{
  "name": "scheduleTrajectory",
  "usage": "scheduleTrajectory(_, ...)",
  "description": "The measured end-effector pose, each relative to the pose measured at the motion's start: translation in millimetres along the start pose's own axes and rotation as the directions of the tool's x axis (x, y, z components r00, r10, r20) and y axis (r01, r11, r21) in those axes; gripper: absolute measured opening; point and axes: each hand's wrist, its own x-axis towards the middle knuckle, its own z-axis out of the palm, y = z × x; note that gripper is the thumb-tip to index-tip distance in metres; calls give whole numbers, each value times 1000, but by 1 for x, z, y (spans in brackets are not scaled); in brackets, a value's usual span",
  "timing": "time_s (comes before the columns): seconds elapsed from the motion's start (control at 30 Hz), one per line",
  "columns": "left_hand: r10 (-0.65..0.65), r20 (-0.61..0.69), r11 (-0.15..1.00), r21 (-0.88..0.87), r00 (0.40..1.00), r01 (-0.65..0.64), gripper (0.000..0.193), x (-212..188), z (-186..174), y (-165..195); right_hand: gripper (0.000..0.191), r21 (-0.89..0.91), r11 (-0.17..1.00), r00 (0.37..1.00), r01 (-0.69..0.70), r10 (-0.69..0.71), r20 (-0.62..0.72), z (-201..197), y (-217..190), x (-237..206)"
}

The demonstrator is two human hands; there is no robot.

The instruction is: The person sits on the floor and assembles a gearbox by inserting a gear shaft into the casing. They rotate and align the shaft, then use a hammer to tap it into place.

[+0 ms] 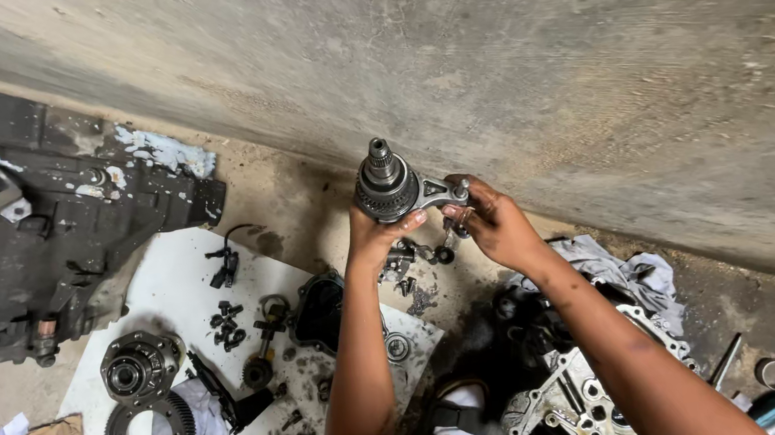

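Here, a white sheet (165, 289) is lying on the gritty concrete floor (584, 82). Above its far corner, the left hand (372, 238) is gripping a gear shaft (386, 189), while the right hand (496, 225) fingers are pinching its attached metal fork (438, 193).

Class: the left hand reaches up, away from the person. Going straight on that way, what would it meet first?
The left hand already grips the gear shaft; beyond that, probably the concrete wall, though depth is unclear.

We see soft, even daylight without glare, faint shadows under our arms, sharp focus, and wide-angle bending at the edges.
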Motion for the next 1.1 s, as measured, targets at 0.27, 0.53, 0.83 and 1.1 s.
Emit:
scheduleTrajectory(0.27,-97,21,991,-87,995,99,72,18,-30,-47,42,117,971,976,-208,213,-36,20,40,24)
scheduleTrajectory(0.53,-114,63,991,-70,992,118,68,27,-40,-51,41,147,976,984,-162,171,-48,27,49,26)
scheduleTrajectory(0.83,-153,-20,988,-1,988,153,71,18,-30,-44,36,-65,985,987,-160,160,-14,21,30,28)
scheduleTrajectory(1.1,-50,-177,999,7,983,52,83,8,-5,-57,35,-287,912,955,-293,266,-130,11,36,21)
